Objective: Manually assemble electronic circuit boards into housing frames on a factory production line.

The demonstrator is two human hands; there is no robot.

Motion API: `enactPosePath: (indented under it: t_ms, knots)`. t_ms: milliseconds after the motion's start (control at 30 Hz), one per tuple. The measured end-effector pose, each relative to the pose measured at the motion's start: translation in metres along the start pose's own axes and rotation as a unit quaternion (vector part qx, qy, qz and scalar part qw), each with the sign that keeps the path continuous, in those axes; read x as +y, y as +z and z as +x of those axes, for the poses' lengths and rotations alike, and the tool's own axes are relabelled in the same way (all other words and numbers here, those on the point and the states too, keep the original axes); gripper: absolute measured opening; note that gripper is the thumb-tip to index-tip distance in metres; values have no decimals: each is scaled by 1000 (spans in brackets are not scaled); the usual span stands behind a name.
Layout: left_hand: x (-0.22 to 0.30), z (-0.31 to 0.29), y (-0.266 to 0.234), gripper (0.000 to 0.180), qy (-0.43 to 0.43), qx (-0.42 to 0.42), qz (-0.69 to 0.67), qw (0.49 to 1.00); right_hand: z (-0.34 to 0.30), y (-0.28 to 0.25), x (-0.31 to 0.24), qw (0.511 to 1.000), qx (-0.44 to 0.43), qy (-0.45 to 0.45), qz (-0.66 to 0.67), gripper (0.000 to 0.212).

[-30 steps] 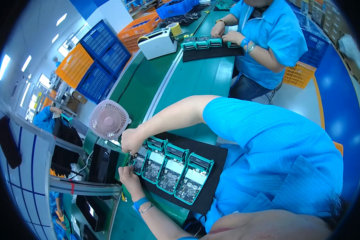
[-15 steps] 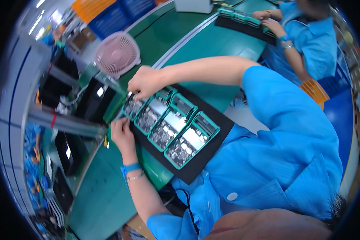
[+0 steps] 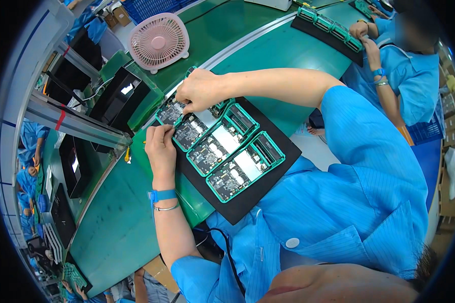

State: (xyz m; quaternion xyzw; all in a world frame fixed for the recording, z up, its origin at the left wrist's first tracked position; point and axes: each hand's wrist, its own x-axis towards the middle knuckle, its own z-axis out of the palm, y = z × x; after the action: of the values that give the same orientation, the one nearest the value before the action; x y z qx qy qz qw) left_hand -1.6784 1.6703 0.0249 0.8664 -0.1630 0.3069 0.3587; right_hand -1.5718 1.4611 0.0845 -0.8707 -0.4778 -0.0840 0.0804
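Several circuit boards in green frames (image 3: 231, 186) lie in a row on a black mat (image 3: 288, 151). They have silver plates and white parts. My right hand (image 3: 202, 91) reaches over the far end of the row, fingers bent into a pinch above the farthest boards. What its fingertips hold, if anything, is hidden. At the left side of the row is my left hand (image 3: 161, 151), thumb and fingers pressed together at the frame edge of the second board from the far end (image 3: 188, 134). Whether it grips that frame cannot be made out.
A pink fan (image 3: 159, 43) stands beyond the mat on the green table (image 3: 116, 212). Left of the boards are a metal post (image 3: 81, 123) and a black device (image 3: 119, 96). At the far right a co-worker's hands (image 3: 366, 38) handle similar green-framed boards (image 3: 331, 25).
The whole view has shifted a little. Both my hands have moved from the farthest board toward the second one along the row. The boards stay in place on the mat.
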Motion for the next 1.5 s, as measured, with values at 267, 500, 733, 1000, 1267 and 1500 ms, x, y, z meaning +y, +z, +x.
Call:
enactPosePath:
  t_ms: [267,500,733,1000,1267,1500]
  knots:
    - [3,1,-4,8,13,-30,0,999,0,1,-2,1000,-4,-19,-10,34]
    - [5,2,-8,8,17,-55,19,998,-1,2,-2,999,-9,-35,-15,31]
    - [8,2,-11,8,15,-64,29,997,-2,0,-5,999,-17,-47,-3,29]
    - [8,4,-10,7,13,-66,32,997,-3,-1,-4,999,-25,-39,3,29]
    - [7,4,-9,7,7,-69,29,997,-2,-1,-4,998,-39,-39,-3,27]
    - [11,5,-11,7,0,-73,34,997,-1,-1,-5,999,-39,-34,0,28]
